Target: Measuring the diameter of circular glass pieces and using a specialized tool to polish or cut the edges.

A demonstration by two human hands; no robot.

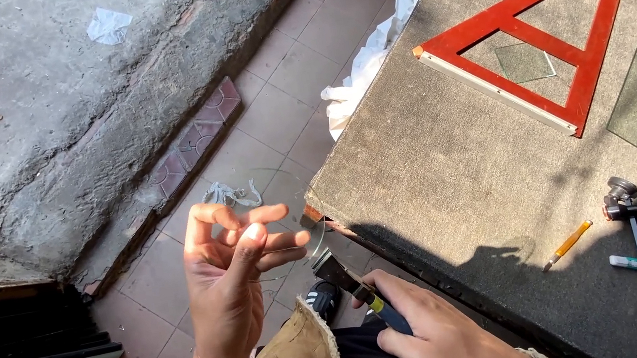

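Two hands on the job: left hand pinching glass disc, pliers clamped in right hand, biting disc's 6 o'clock edge.

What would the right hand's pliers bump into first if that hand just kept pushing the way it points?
Most likely the round glass pane held in the left hand. The right hand aims the pliers up and left, and their jaws sit at the pane's lower edge. Whether they already touch is unclear.

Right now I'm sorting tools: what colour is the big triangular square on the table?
Red triangular square, seen in the head view.
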